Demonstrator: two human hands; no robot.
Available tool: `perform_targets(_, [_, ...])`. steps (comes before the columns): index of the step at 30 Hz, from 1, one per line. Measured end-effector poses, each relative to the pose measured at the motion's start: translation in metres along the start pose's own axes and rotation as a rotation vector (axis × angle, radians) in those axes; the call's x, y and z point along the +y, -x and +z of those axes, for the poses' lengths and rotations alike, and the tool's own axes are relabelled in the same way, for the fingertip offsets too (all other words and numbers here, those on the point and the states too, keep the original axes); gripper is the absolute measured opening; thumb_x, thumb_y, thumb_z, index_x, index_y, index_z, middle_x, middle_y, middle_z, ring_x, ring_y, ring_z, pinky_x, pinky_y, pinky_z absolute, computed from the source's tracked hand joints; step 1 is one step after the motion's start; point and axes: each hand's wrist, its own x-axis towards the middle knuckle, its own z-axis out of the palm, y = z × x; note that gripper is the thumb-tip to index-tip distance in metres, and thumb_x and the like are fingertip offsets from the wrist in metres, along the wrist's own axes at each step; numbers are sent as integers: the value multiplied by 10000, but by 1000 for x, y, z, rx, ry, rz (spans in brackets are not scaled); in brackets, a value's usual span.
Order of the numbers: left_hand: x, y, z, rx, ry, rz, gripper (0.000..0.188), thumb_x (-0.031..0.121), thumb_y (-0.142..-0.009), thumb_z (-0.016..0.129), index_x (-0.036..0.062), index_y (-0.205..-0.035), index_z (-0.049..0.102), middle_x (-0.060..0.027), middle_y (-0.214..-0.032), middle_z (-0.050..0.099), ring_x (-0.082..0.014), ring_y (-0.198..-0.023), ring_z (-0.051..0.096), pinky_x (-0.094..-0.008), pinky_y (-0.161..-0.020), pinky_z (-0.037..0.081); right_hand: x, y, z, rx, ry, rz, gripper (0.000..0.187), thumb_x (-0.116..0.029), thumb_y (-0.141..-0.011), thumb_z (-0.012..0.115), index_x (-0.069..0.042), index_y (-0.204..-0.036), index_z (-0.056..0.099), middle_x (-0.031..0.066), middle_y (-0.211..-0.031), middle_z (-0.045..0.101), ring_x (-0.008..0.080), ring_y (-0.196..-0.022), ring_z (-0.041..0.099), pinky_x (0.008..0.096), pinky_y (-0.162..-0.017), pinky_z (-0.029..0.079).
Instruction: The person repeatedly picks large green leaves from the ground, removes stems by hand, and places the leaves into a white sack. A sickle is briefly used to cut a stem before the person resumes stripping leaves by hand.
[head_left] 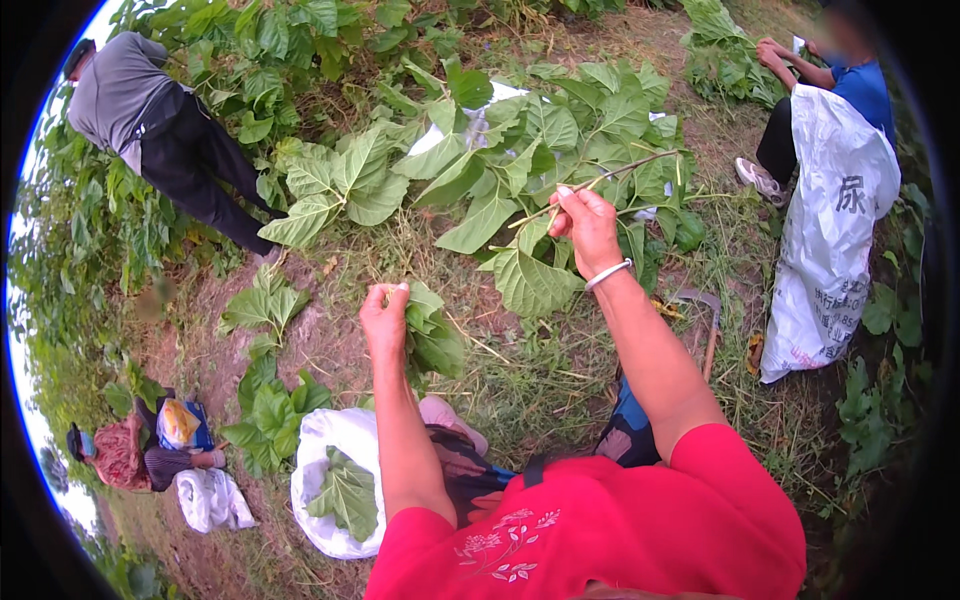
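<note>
Outdoors, a bare stem (600, 183) is pinched in the right hand (587, 222) while picked leaves (430, 325) are clutched in the left hand (385, 320), above a white sack (325, 440).

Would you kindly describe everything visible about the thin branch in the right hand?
The thin, pale green-brown woody branch is long, slightly curved and mostly stripped bare. The right hand pinches its lower part, raised above the grass. It slants up to the right across a heap of broad green leaves; a few leaves hang near the grip.
</note>
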Motion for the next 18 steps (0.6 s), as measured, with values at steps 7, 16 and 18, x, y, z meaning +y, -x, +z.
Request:
perform_targets(7, [25, 30, 24, -178, -351, 292, 160, -3, -778, 521, 24, -920, 591, -27, -847, 590, -126, -817, 553, -257, -777, 444, 9, 5, -3, -158, -208, 162, 174, -166, -941, 554, -12, -868, 590, 34, -713, 583, 103, -591, 535, 255, -545, 471])
perform_targets(16, [38, 51, 44, -289, -477, 295, 338, 210, -818, 689, 96, -1133, 645, -93, -1012, 656, -210, -1004, 620, -328, -885, 456, 26, 20, 12, -325, -252, 350, 165, -164, -948, 534, -24, -885, 593, 29, -693, 573, 106, -561, 520, 273, -561, 473])
perform_targets(18, [35, 53, 49, -332, -534, 238, 310, 204, -813, 691, 88, -1098, 657, -91, -1022, 647, -205, -990, 618, -325, -870, 457, 29, 26, 18, -325, -238, 372, 176, -175, -952, 528, -27, -882, 593, 24, -668, 562, 102, -554, 520, 268, -561, 474])
